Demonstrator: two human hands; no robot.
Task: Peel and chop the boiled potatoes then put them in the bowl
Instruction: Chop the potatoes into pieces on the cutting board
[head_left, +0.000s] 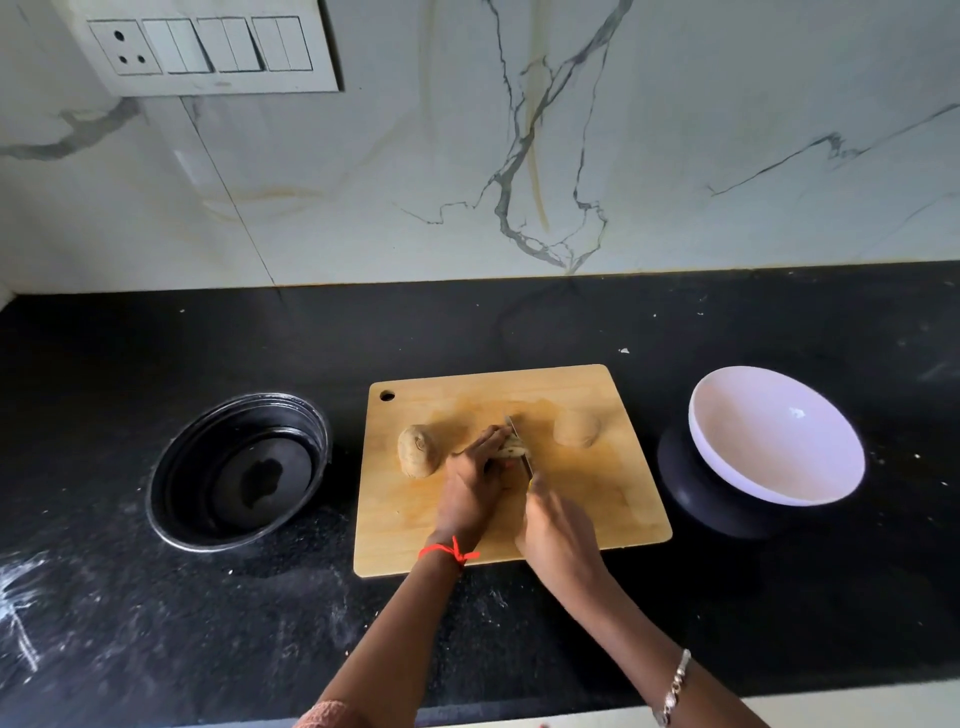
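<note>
A wooden cutting board (597, 499) lies on the black counter. At its middle my left hand (470, 486) holds a potato (511, 447) down with curled fingers. My right hand (558, 530) grips a knife (522, 447) whose blade stands on that potato. A whole unpeeled potato (418, 449) lies on the board left of my left hand. Another potato (576, 428) lies to the right of the knife. A white bowl (776, 436) with nothing in it stands tilted on a black base to the right of the board.
A black round pan (239, 467) sits on the counter left of the board. The marble wall rises behind the counter, with a switch panel (208, 47) at the upper left. White smears mark the counter at the near left.
</note>
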